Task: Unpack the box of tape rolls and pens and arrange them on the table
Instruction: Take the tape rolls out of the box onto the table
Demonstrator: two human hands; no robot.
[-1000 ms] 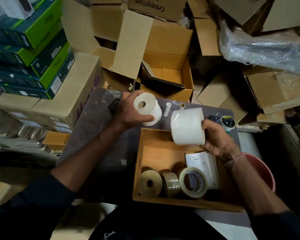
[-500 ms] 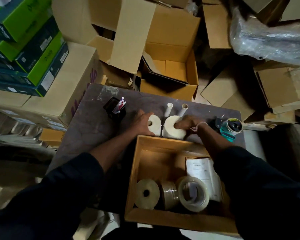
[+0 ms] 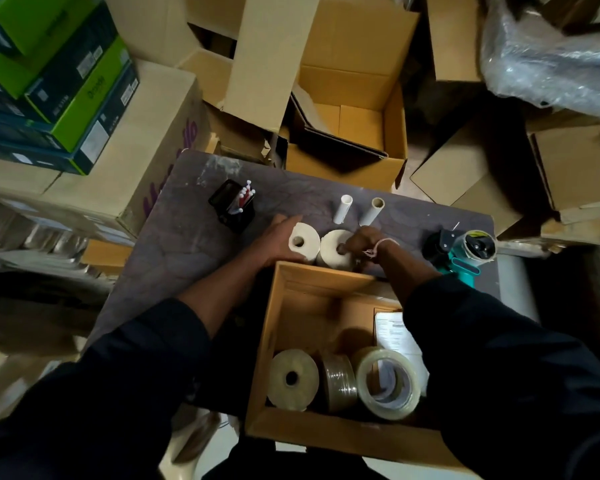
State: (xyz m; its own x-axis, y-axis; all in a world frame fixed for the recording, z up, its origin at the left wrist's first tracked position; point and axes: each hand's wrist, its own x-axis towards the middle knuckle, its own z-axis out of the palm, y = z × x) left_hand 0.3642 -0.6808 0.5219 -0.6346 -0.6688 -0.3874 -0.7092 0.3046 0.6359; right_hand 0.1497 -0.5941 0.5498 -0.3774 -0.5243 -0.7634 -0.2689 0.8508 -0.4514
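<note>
Two white tape rolls stand side by side on the dark table [image 3: 174,244], just beyond the open cardboard box [image 3: 267,344]. My left hand [image 3: 274,240] wraps the left white roll [image 3: 303,242]. My right hand [image 3: 366,242] rests on the right white roll [image 3: 335,251], fingertips at its core hole. Inside the box lie a cream roll [image 3: 293,379], a brownish roll [image 3: 340,382], a clear tape roll [image 3: 388,382] and a printed paper [image 3: 392,330]. A black pen holder [image 3: 232,206] with red and white pens stands to the left.
Two upright white tubes [image 3: 342,209] [image 3: 371,211] stand behind the rolls. A teal tape dispenser [image 3: 465,252] sits at the table's right edge. Open and stacked cardboard boxes [image 3: 347,109] crowd behind the table; green boxes [image 3: 59,81] are piled at the left.
Both hands brought the white rolls down from the air onto the table behind the box. Since half a second ago they stay on the rolls, barely shifting.
</note>
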